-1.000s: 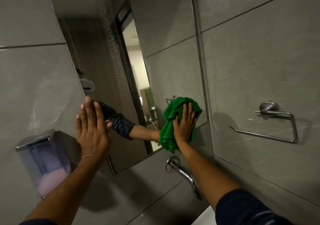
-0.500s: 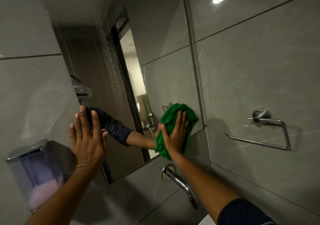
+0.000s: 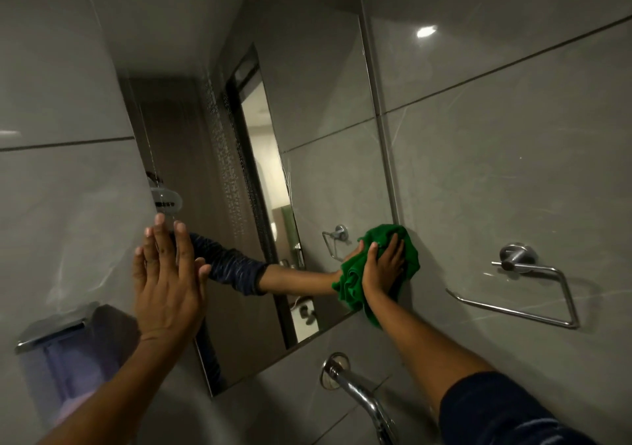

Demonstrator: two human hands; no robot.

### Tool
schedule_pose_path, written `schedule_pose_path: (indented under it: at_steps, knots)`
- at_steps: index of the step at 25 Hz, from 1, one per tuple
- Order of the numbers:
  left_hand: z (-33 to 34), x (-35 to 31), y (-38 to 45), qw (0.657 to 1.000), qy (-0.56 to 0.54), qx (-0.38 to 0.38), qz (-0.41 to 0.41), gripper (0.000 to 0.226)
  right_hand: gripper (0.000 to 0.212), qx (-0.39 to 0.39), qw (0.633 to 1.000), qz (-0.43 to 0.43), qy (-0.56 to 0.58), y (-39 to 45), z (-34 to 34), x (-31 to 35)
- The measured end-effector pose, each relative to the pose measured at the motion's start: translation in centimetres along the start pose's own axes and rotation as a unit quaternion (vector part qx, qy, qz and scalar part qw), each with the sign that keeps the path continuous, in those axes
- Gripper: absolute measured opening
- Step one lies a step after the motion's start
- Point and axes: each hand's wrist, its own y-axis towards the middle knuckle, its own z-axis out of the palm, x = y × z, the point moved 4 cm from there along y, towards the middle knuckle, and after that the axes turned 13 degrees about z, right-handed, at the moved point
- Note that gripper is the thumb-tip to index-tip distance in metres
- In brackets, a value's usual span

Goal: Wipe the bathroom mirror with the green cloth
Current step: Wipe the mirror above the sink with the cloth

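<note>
The left hand [image 3: 167, 287] is spread wide and flat by the left edge of the tall wall mirror [image 3: 239, 171]. The right hand [image 3: 383, 266] presses the bunched green cloth [image 3: 349, 284], which has slid right to the mirror's lower right edge, so that corner is getting wiped.

Over the last second the right hand [image 3: 383, 266] has slid the green cloth [image 3: 378, 273] rightward along the mirror [image 3: 273, 171], from inside the glass at centre frame to its lower right corner, where the cloth now laps over the edge onto the wall tile [image 3: 478, 171].
</note>
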Motion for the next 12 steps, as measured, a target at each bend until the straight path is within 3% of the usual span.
schedule_pose_path:
  at_steps: [8,12]
  knots:
    - [-5.2,4.2,13.7,0.995,-0.026,-0.094,-0.031,0.068,0.081,-0.049,0.993,-0.1,0.035,4.3,0.3,11.9]
    - [-7.1,6.3,19.2,0.992,-0.028,-0.12,-0.014,0.068,0.071,-0.038,0.987,-0.152,0.033,6.4,0.5,19.5]
